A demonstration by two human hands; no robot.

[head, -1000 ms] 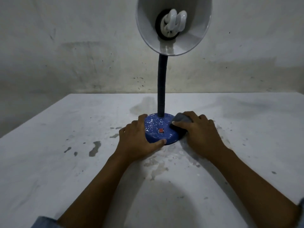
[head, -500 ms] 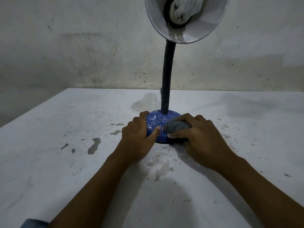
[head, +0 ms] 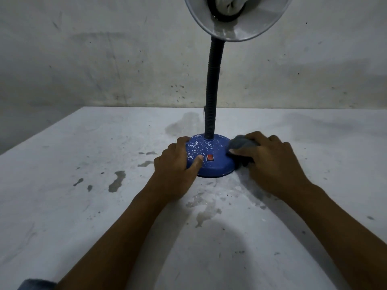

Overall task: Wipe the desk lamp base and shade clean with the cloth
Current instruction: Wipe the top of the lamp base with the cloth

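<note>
A desk lamp stands in the middle of the table. Its round blue base (head: 217,164) is speckled with white flecks and carries a red switch (head: 209,157). A dark flexible neck (head: 211,97) rises to the grey shade (head: 236,28) at the top edge, facing me with a white bulb inside. My left hand (head: 178,164) grips the base's left side, thumb lying on top beside the switch. My right hand (head: 270,162) holds a bunched grey cloth (head: 240,143) against the base's right side.
The white table (head: 83,206) is stained with dark patches and scuffs, with damp marks in front of the lamp. A stained grey wall (head: 104,59) stands directly behind. The table's left edge slants away at the far left.
My right hand has slid the cloth from the front middle of the base to its right side, uncovering the red switch. My left hand stays on the base's left side.
</note>
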